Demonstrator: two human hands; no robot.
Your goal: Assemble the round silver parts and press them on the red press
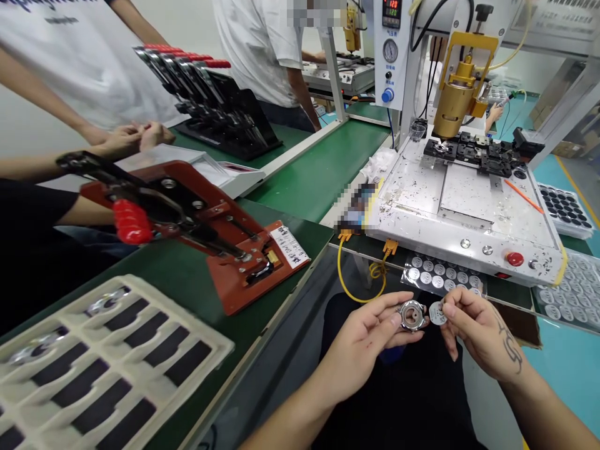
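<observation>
the left hand (363, 334) pinches the case (412, 315), its inside showing, and the right hand (485, 331) pinches the disc (437, 314) just beside it, the two not yet together; metal parts (107, 301) lie in the tray (209, 327) left of the hands.

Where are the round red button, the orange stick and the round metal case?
Round red button (514, 258): head view, its face.
Orange stick (524, 196): head view, its middle.
Round metal case (413, 316): head view, its inside.
</observation>
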